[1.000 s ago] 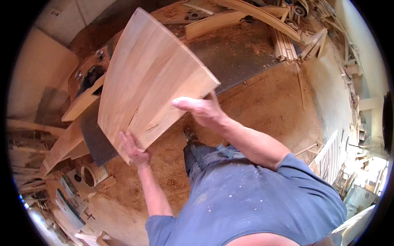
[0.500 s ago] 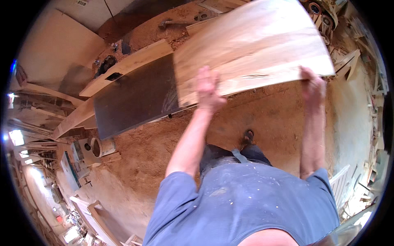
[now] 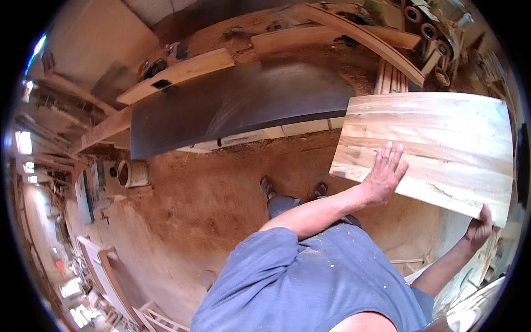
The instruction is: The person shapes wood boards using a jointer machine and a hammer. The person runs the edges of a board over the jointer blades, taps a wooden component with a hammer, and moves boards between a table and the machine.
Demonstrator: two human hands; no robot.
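A broad, pale wooden panel (image 3: 431, 124) with streaky grain is held at my right, just past the end of a dark-topped workbench (image 3: 243, 105). My left hand (image 3: 383, 176) grips its near edge, the fingers laid over the upper face and the thumb out of sight. At the panel's near right corner, my right hand (image 3: 480, 228) is closed on the edge, thumb on top and the other fingers mostly hidden beneath. The panel slopes a little, its right end nearer me.
A long plank (image 3: 365, 41) slants behind the panel above stacked boards (image 3: 390, 77). Another board (image 3: 177, 74) lies along the bench's far side. A round bucket-like container (image 3: 133, 173) stands at left on the sawdust-covered floor (image 3: 210, 205). Wheels or rollers (image 3: 428, 31) line the far right.
The panel has come off the dark bench top, moving right and toward me in both hands. My body has turned right, and more of the bench top shows.
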